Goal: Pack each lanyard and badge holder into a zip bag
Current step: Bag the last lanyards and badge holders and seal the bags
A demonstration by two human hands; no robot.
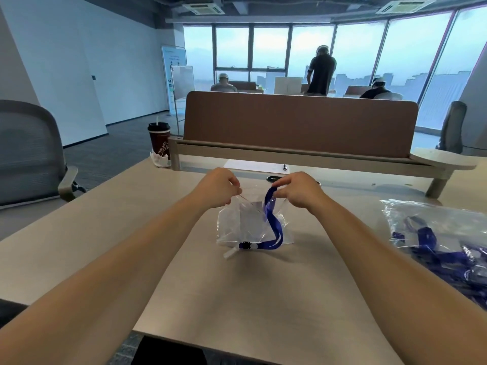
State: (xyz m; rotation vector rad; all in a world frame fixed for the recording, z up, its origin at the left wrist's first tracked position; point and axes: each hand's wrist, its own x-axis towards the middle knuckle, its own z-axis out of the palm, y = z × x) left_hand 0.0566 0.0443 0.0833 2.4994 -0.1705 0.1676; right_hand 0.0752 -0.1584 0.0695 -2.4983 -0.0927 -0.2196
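Observation:
A clear zip bag (232, 227) hangs upright over the middle of the desk, its lower edge near the desktop. My left hand (222, 187) pinches the bag's top left corner. My right hand (296, 191) pinches the top right, with the loop of a blue lanyard (271, 219) caught in its fingers. The lanyard runs down the bag's right side and curls along the bottom to a black clip (245, 245) and white end piece. A pale badge holder (251, 216) shows through the bag. I cannot tell how much of the lanyard lies inside the bag.
A clear plastic bag of several blue lanyards (445, 243) lies at the desk's right edge. A paper sheet with a pen (257, 165) sits behind my hands, under a brown divider (300, 125). A dark cup (159, 140) stands back left. A grey chair (31, 154) is at left.

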